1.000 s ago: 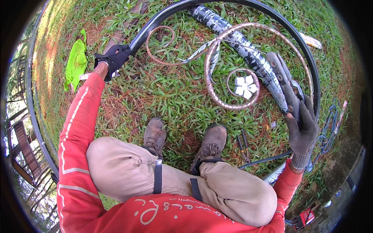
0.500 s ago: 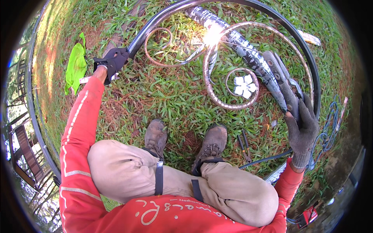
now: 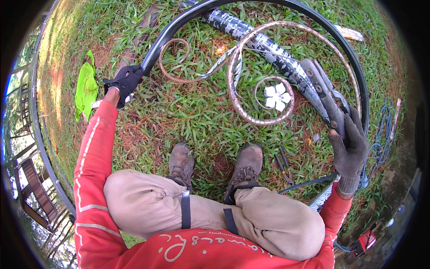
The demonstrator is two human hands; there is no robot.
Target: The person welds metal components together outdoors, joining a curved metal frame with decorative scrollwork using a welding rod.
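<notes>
My left hand, in a dark glove, is closed around the lower left end of a curved black metal tube. The tube arcs over the far side and down the right. My right hand, in a grey knit glove, grips a worn grey welding electrode holder. From its tip a thin rod reaches left toward the scrollwork. Inside the arc lies a scrolled metal bar with curled ends and pointed leaves. A white metal flower sits within one curl. Beneath runs a black pipe with peeling silvery patches.
Pliers with orange-marked handles lie on the grass beside my right boot. A dark blue cable runs to my right side, near a coiled blue rope. Bright green cloth lies left; a red box stands lower right.
The bright arc flash at the scroll joint has gone out, leaving a small orange glow on the ground there. The tube and scrollwork appear slightly shifted left; both hands keep their grips.
</notes>
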